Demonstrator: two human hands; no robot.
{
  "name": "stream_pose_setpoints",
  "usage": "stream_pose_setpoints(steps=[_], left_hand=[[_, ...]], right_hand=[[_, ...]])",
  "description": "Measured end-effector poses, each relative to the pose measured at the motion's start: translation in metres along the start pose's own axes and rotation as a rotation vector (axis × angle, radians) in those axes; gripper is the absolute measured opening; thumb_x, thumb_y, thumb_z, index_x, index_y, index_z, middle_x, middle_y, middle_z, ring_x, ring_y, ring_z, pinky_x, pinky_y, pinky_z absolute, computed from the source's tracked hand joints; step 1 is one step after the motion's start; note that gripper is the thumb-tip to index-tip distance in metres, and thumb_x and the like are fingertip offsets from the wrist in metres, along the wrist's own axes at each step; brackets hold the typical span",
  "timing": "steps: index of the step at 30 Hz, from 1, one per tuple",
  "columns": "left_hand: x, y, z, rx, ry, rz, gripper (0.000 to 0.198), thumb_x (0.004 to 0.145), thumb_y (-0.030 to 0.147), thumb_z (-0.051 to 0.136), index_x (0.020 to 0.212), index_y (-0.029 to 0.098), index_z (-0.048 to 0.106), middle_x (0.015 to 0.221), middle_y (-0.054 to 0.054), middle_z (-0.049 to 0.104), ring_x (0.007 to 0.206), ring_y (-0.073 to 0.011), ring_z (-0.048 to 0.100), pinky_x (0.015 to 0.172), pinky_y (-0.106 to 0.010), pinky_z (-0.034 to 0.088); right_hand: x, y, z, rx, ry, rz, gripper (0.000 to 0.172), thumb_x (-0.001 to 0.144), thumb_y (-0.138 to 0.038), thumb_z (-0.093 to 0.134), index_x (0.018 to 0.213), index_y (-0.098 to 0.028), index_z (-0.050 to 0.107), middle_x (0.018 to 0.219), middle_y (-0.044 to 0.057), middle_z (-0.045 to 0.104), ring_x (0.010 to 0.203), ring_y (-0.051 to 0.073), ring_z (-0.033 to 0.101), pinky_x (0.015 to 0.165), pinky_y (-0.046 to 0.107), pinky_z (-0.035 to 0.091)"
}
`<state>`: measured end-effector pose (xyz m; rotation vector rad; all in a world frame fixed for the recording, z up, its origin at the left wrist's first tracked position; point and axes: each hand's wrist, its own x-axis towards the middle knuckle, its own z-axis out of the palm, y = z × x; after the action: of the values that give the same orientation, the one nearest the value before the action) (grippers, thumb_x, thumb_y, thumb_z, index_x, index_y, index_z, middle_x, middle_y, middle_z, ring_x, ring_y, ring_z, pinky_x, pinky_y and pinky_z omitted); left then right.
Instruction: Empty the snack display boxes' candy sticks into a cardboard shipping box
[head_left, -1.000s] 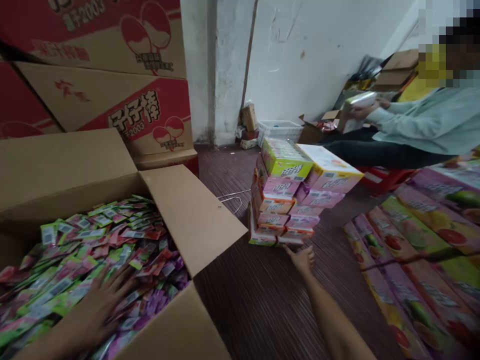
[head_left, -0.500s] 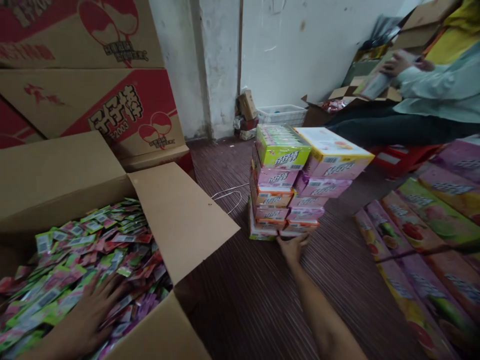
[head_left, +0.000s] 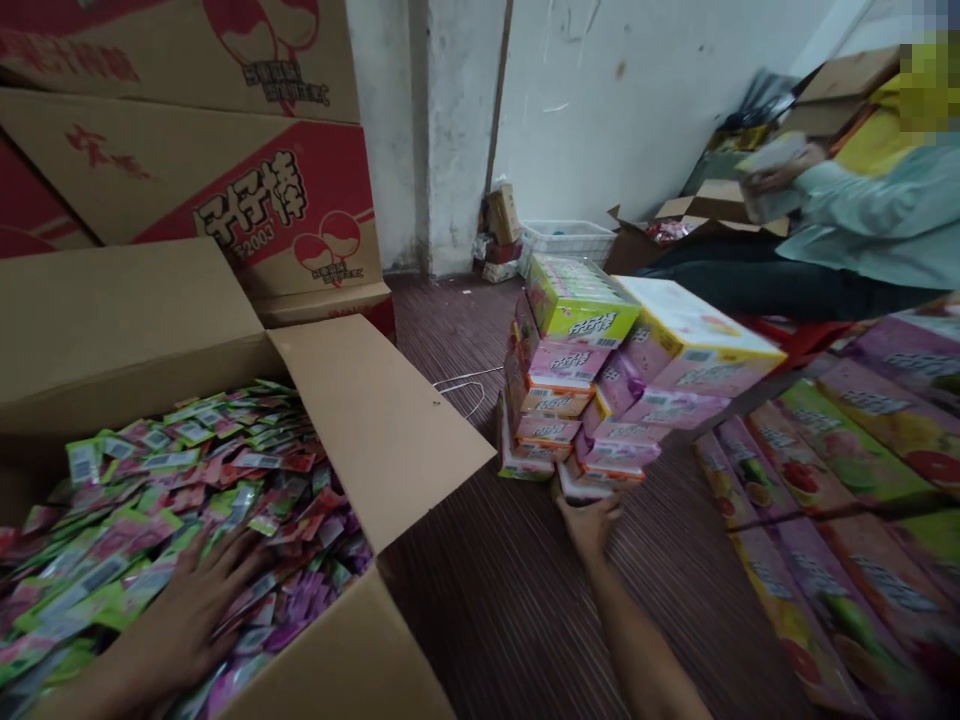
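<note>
My left hand (head_left: 202, 610) lies with spread fingers on a heap of small candy packets (head_left: 187, 470), green, red and purple, inside an open cardboard carton (head_left: 397, 420). My right hand (head_left: 592, 520) reaches down to the floor and grips the near end of the bottom candy box (head_left: 589, 487) of the right-hand stack. That stack leans, its upper boxes jutting to the right, with a yellow-edged pink box (head_left: 697, 350) on top. Touching it on the left is a second stack, topped by a green candy box (head_left: 585, 310); the fingertips under the bottom box are partly hidden.
Large printed cartons (head_left: 300, 210) are piled behind the open one. Rows of fruit-printed candy boxes (head_left: 832, 560) lie at the right. Farther back, a seated person in a light sleeve (head_left: 877, 220) handles something blurred. A white basket (head_left: 566, 240) stands by the wall, and a white cord (head_left: 469, 385) lies on the floor.
The right-hand stack has shifted slightly toward me and tilted, opening a gap from the left stack at its base. My left hand stays on the packets. The view has turned a little.
</note>
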<state>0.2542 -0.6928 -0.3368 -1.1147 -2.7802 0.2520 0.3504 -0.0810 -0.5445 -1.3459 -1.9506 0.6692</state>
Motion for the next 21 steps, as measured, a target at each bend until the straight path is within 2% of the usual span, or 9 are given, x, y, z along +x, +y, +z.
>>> stream_pose_setpoints(steps=[4, 7, 9, 12, 16, 18, 21], left_hand=[[0.0, -0.006, 0.015, -0.01, 0.054, 0.02, 0.053, 0.086, 0.053, 0.047, 0.131, 0.031, 0.064, 0.147, -0.008, 0.045, 0.142, -0.0349, 0.04, 0.121, -0.059, 0.018], [0.001, -0.013, 0.026, 0.004, 0.063, 0.102, 0.054, 0.089, 0.043, 0.039, 0.136, 0.031, 0.059, 0.15, -0.007, 0.038, 0.143, -0.0371, 0.036, 0.119, -0.065, 0.016], [0.002, -0.013, 0.027, -0.016, 0.063, 0.104, 0.054, 0.089, 0.04, 0.038, 0.138, 0.034, 0.057, 0.151, -0.006, 0.036, 0.144, -0.037, 0.035, 0.119, -0.066, 0.015], [0.005, -0.005, 0.016, -0.045, 0.073, 0.067, 0.051, 0.089, 0.041, 0.039, 0.136, 0.037, 0.058, 0.152, -0.003, 0.037, 0.145, -0.0335, 0.034, 0.121, -0.061, 0.013], [0.005, 0.014, -0.009, -0.012, 0.038, 0.035, 0.052, 0.092, 0.034, 0.036, 0.136, 0.022, 0.061, 0.153, -0.014, 0.037, 0.147, -0.0334, 0.029, 0.122, -0.06, 0.006], [0.006, 0.02, -0.017, 0.023, 0.003, 0.042, 0.053, 0.091, 0.026, 0.033, 0.137, 0.019, 0.06, 0.153, -0.017, 0.039, 0.146, -0.0344, 0.031, 0.12, -0.063, 0.007], [0.007, 0.022, -0.019, 0.019, -0.021, 0.046, 0.056, 0.085, 0.02, 0.039, 0.136, 0.018, 0.061, 0.151, -0.018, 0.044, 0.145, -0.0369, 0.034, 0.118, -0.066, 0.006]], right_hand=[[-0.034, 0.01, -0.027, -0.04, -0.022, 0.02, 0.138, 0.056, -0.069, 0.071, 0.153, 0.003, 0.004, 0.138, 0.035, 0.035, 0.119, 0.049, 0.05, 0.1, 0.053, 0.046], [-0.063, 0.013, -0.047, -0.089, -0.004, 0.001, 0.134, 0.06, -0.071, 0.065, 0.151, 0.006, 0.005, 0.138, 0.036, 0.036, 0.123, 0.05, 0.049, 0.103, 0.052, 0.045], [-0.084, 0.014, -0.059, -0.146, 0.022, 0.003, 0.133, 0.06, -0.072, 0.062, 0.15, 0.008, 0.006, 0.135, 0.037, 0.039, 0.123, 0.05, 0.049, 0.105, 0.052, 0.044], [-0.118, 0.015, -0.077, -0.212, 0.044, 0.018, 0.132, 0.061, -0.076, 0.055, 0.15, 0.008, 0.005, 0.135, 0.037, 0.042, 0.121, 0.05, 0.051, 0.104, 0.055, 0.045], [-0.164, 0.022, -0.099, -0.27, 0.056, 0.014, 0.128, 0.061, -0.081, 0.045, 0.151, 0.003, 0.012, 0.135, 0.035, 0.048, 0.123, 0.052, 0.052, 0.099, 0.064, 0.047], [-0.185, 0.032, -0.108, -0.256, 0.059, 0.034, 0.123, 0.058, -0.08, 0.047, 0.151, -0.004, 0.018, 0.131, 0.032, 0.053, 0.121, 0.052, 0.054, 0.097, 0.065, 0.049], [-0.211, 0.057, -0.116, -0.166, 0.084, 0.075, 0.127, 0.046, -0.076, 0.055, 0.15, -0.014, 0.015, 0.133, 0.027, 0.055, 0.123, 0.052, 0.053, 0.099, 0.062, 0.049]])
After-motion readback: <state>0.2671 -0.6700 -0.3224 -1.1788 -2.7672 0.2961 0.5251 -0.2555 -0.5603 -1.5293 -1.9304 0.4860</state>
